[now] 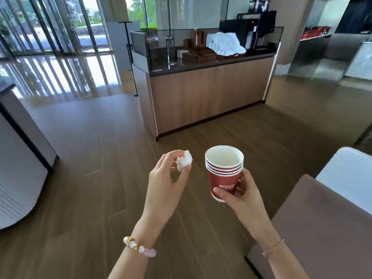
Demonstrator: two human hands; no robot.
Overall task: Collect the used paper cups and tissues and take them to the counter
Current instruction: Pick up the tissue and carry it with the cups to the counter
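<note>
My right hand (243, 193) grips a stack of several red paper cups (223, 174) with white rims, held upright at chest height. My left hand (167, 178) pinches a crumpled white tissue (184, 163) between thumb and fingertips, just left of the cups. Both are held over the wooden floor. The counter (209, 93), wood-fronted with a dark top, stands a few steps ahead.
On the counter sit wooden boxes (198, 54), a white cloth pile (225, 44), a tap (169, 47) and a coffee machine (255, 27). A brown table (322, 228) and a white chair (346, 174) are at my right. A grey cabinet (22, 158) stands left.
</note>
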